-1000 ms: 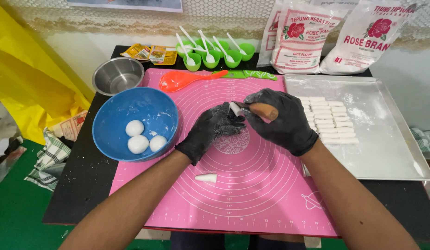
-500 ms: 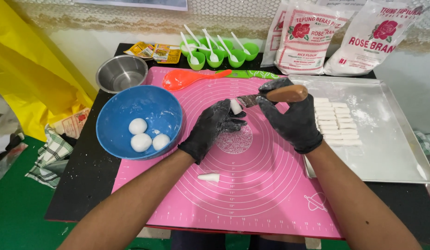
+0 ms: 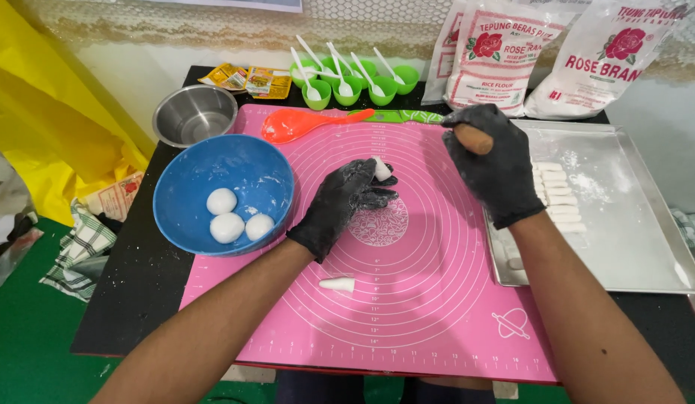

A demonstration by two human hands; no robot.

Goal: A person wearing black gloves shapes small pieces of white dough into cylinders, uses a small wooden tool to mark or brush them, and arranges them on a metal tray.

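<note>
A black bench (image 3: 130, 292) carries a pink silicone mat (image 3: 430, 299), the landmark for everything else. Right of the mat lies a metal tray (image 3: 639, 224) dusted with flour, with a column of small white dough strips (image 3: 558, 196) along the edge nearest the mat. Behind the mat's far right corner lean two white flour bags (image 3: 512, 56). Overlapping the mat's left edge sits a blue bowl (image 3: 190, 187) holding three white dough balls (image 3: 228, 217), and a steel bowl (image 3: 194, 112) stands beyond the mat's far left corner, with green cups holding white spoons (image 3: 347, 82) along its far edge beside an orange spatula (image 3: 302, 123). Above the mat's centre the left hand (image 3: 347, 198), in a black glove, is curled around a small dough piece (image 3: 381, 169), pinched at the fingertips. The right hand (image 3: 490, 161) hovers over the mat's right edge, closed round a wooden handle (image 3: 473, 138); its working end is hidden, so I cannot tell the tool. One more dough nub (image 3: 338, 283) lies on the mat toward the near edge. Judging from this, the piece handles best with a light pinch and flour on the gloves, so it neither squashes nor sticks.
</note>
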